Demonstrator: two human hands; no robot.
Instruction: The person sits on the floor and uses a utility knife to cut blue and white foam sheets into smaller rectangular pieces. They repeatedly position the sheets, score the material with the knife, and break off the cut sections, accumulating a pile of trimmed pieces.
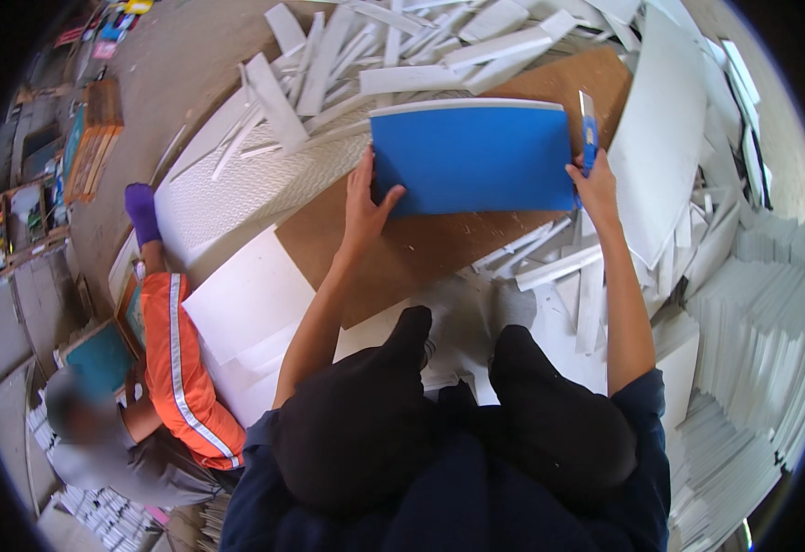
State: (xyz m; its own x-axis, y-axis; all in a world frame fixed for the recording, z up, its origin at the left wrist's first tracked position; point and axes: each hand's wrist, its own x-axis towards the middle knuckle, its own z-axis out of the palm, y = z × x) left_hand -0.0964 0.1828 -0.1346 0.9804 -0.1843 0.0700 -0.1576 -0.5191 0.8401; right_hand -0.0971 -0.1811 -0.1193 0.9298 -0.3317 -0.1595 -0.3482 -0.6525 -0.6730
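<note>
A rectangular blue board (pixel 471 161) with a white far edge lies between my two hands, above a brown board (pixel 402 258). My left hand (pixel 364 204) grips its left edge, thumb on the blue face and the other fingers along the side. At the right edge, my right hand (pixel 596 187) holds the board's lower right corner and also a blue utility knife (pixel 589 136). The knife's blade is out and points away from me. The fingers under the board are hidden.
White offcut strips (pixel 329 69) pile up beyond the board, with more at the right. A large white sheet (pixel 665 129) leans there. Stacks of white sheets (pixel 743 368) stand at the right. At the left sits another person in orange trousers (pixel 182 368), near white panels (pixel 253 299).
</note>
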